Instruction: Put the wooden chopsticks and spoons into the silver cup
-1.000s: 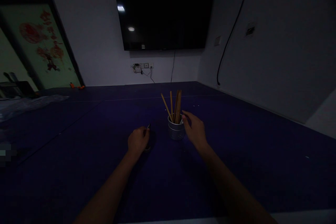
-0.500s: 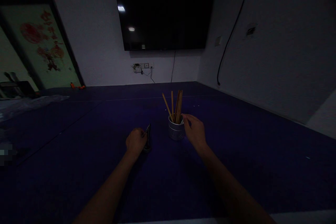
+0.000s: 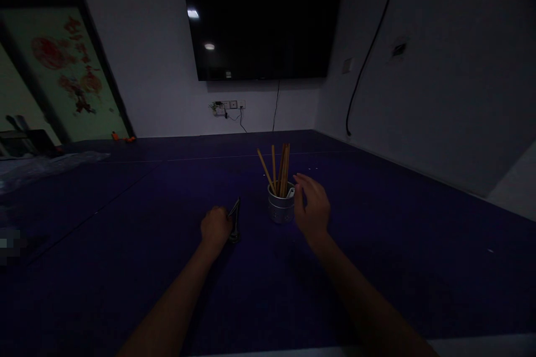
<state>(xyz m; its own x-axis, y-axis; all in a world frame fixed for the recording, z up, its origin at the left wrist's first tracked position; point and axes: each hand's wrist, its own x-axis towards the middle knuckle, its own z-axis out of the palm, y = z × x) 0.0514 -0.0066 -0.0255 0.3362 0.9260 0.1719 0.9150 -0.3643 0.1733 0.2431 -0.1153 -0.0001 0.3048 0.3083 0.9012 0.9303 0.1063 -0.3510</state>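
A silver metal cup [image 3: 281, 210] stands upright on the dark purple surface. Several wooden chopsticks [image 3: 282, 172] lean in it, and a small white piece [image 3: 291, 192] shows at its right rim. Just right of that rim is my right hand [image 3: 312, 205], open, thumb and fingers apart with nothing between them. To the left of the cup, my left hand [image 3: 216, 228] is closed at the edge of a dark, narrow V-shaped thing [image 3: 235, 224] with shiny edges. Its kind is too dark to tell, and the fingertips are partly hidden.
Crumpled clear plastic [image 3: 50, 166] lies at the far left, near a dark container [image 3: 31, 142]. Orange items [image 3: 123, 138] sit by the back wall. A large television [image 3: 268, 22] hangs there, above sockets and wires [image 3: 228, 107].
My right hand has let go of the white piece at the cup's rim and opened, drawing slightly right. My left hand has shifted slightly left, uncovering more of the dark thing.
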